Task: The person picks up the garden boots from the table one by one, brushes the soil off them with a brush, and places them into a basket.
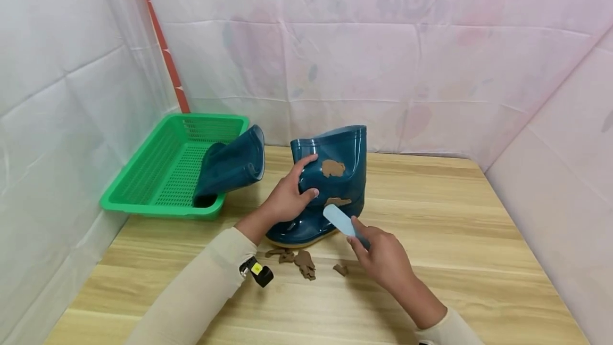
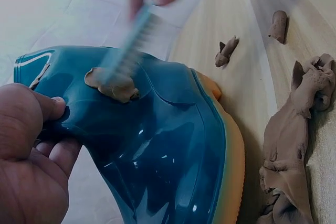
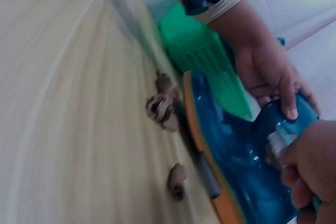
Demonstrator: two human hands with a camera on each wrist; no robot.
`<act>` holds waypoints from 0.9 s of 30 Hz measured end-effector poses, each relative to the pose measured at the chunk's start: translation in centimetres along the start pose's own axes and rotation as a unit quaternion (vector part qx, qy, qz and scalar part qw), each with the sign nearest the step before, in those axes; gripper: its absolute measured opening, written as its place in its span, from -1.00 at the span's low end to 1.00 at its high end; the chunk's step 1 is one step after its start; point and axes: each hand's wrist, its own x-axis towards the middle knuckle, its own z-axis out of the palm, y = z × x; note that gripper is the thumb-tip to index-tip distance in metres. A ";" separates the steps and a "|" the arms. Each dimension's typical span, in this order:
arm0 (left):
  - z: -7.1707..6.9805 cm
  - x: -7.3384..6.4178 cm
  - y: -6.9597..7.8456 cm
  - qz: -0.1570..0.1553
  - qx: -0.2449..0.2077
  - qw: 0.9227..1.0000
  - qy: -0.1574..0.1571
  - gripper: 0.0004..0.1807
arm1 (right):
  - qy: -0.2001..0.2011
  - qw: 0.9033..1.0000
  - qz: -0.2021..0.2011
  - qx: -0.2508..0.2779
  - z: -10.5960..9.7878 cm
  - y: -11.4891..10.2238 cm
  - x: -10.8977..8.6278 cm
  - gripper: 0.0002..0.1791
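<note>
A blue rubber boot (image 1: 354,148) with a yellowish sole stands upright on the table. My left hand (image 1: 287,198) grips its shaft from the left, thumb on the near side. In my right hand (image 1: 385,254) I hold a light blue brush (image 1: 339,220), whose bristles show blurred in the left wrist view. The brush end lies against a brown, clay-like patch (image 2: 126,88) near the boot's ankle. Higher on the shaft sticks another brown patch (image 1: 332,168). Brown clumps (image 1: 305,264) lie on the table in front of the boot.
At the left stands a green plastic basket (image 1: 115,198) with a second blue boot (image 1: 230,164) leaning in it, its shaft over the rim. A small brown piece (image 1: 340,269) lies apart on the wooden table (image 1: 455,228). White sheets (image 1: 354,63) hang behind and beside the table.
</note>
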 end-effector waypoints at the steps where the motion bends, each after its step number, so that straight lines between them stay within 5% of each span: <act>1: -0.1 0.0 0.0 0.001 0.001 1.000 0.001 -0.15 | 0.018 1.000 -0.016 0.006 -0.2 -0.1 0.2 -0.47; 6: -0.1 -0.1 0.0 0.006 -0.005 1.000 -0.004 -0.15 | 0.085 0.995 -0.046 0.015 -0.3 -0.1 1.1 -0.43; 16: -0.1 -0.2 -0.3 0.011 -0.008 1.000 -0.003 -0.15 | -0.028 0.999 0.018 -0.024 0.6 0.0 0.1 -0.47; 23: -0.1 -0.3 0.0 0.015 -0.002 1.000 -0.007 -0.16 | 0.068 0.996 -0.062 0.022 -0.5 -0.7 0.7 -0.44; 27: 0.0 -0.3 0.0 0.010 -0.003 1.000 -0.007 -0.16 | 0.071 0.996 -0.049 -0.003 -0.6 -0.5 1.0 -0.44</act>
